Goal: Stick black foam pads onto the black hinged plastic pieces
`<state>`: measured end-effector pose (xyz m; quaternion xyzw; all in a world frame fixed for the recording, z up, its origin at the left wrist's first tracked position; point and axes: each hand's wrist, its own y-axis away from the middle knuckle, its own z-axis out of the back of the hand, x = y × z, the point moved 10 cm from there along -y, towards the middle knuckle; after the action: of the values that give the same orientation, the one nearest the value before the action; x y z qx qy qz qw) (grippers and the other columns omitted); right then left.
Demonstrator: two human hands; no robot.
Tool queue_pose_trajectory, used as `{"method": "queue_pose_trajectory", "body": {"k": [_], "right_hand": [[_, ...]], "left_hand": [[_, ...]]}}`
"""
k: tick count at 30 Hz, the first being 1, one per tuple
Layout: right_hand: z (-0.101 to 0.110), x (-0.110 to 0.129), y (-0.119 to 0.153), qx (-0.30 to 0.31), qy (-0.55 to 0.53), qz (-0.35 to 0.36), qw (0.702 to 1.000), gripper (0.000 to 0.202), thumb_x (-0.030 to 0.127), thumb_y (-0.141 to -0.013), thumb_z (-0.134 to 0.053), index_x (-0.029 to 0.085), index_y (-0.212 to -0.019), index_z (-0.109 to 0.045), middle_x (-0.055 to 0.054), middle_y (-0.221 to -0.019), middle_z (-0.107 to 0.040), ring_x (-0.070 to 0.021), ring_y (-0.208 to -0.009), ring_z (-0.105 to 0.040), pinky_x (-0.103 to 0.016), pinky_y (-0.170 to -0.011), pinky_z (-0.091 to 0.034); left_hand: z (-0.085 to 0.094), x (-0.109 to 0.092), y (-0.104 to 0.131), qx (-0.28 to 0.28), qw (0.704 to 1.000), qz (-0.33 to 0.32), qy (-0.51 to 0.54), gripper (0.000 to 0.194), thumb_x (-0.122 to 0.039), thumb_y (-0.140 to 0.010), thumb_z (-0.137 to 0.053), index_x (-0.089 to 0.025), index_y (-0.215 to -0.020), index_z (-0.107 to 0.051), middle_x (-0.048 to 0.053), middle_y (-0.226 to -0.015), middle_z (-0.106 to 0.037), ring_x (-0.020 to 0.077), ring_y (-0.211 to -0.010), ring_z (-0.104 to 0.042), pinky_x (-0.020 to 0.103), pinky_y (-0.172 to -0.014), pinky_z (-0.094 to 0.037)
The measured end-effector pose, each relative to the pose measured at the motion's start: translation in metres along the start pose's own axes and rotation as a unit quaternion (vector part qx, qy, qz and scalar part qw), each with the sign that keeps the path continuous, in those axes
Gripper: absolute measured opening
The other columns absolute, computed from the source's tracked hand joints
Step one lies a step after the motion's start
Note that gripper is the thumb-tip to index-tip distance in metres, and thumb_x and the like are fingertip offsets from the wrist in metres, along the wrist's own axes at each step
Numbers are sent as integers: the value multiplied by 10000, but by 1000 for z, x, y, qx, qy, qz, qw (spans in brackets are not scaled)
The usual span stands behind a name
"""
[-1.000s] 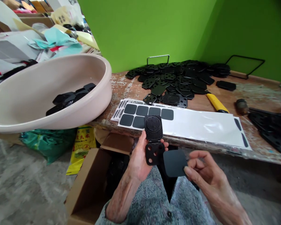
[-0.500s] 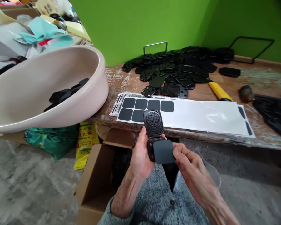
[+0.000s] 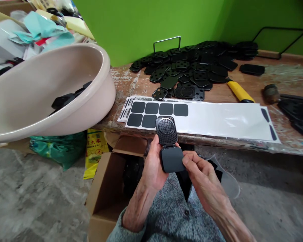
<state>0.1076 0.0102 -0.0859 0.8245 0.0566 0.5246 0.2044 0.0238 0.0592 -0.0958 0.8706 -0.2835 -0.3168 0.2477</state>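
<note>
My left hand [image 3: 154, 166] holds a black hinged plastic piece [image 3: 166, 130], its gridded half with a round ring pointing away from me. Over the nearer half lies a dark grey rounded pad [image 3: 172, 160], covering nearly all of it. My right hand [image 3: 198, 169] pinches the pad's right edge between thumb and fingers. Beyond my hands, a white backing sheet [image 3: 222, 117] with several dark pads at its left part rests along the bench's front edge, on top of other sheets.
A large beige basin [image 3: 101, 101] with black pieces stands at left. Black plates [image 3: 181, 72] are heaped by the green wall. A yellow-handled tool [image 3: 239, 91] and a small jar [image 3: 271, 94] sit at right. An open cardboard box [image 3: 101, 188] is below the bench.
The pad has moved left onto the nearer half of the hinged piece, covering the openings that showed before. My right hand has moved slightly left with it.
</note>
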Motion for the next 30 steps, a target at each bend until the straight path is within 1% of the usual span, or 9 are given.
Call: {"method": "queue_pose_trajectory", "body": {"k": [5, 10, 17, 23, 30], "right_hand": [[0, -2, -1, 3, -9, 4, 1000, 204, 380, -867, -580, 209, -757, -591, 5, -870, -513, -160, -880, -451, -260, -839, -343], [0, -6, 0, 6, -12, -5, 1000, 204, 396, -862, -582, 217, -763, -583, 15, -812, -506, -162, -830, -458, -271, -805, -350], [1, -7, -1, 1, -2, -2, 1000, 199, 411, -851, -586, 234, -764, -606, 4, -849, -532, -177, -847, -467, -285, -797, -356], [4, -10, -1, -13, 11, -6, 1000, 206, 400, -850, -589, 233, -731, -579, 4, -892, -545, -176, -883, -484, -279, -825, -352], [7, -10, -4, -35, 38, 1, 999, 218, 394, -822, -607, 213, -709, -568, -2, -912, -575, -175, -913, -498, -278, -829, -360]], "left_hand": [[1, -1, 0, -2, 1000, -9, -26, 400, -452, -914, -416, -136, -874, -658, 58, -760, -670, 152, -685, -631, 255, -665, -504], [4, -1, 1, -14, 999, -10, -35, 387, -452, -907, -428, -140, -911, -657, 61, -770, -677, 167, -712, -639, 271, -694, -506], [3, 0, 3, -10, 1000, -4, -17, 394, -444, -921, -400, -146, -881, -656, 46, -750, -662, 135, -662, -618, 233, -634, -483], [5, 0, 3, -18, 1000, -5, -20, 395, -448, -912, -410, -134, -890, -648, 48, -753, -655, 132, -650, -609, 230, -621, -481], [4, -1, 2, -7, 1000, -9, -12, 396, -438, -922, -391, -131, -887, -639, 50, -753, -643, 127, -659, -607, 223, -627, -484]]}}
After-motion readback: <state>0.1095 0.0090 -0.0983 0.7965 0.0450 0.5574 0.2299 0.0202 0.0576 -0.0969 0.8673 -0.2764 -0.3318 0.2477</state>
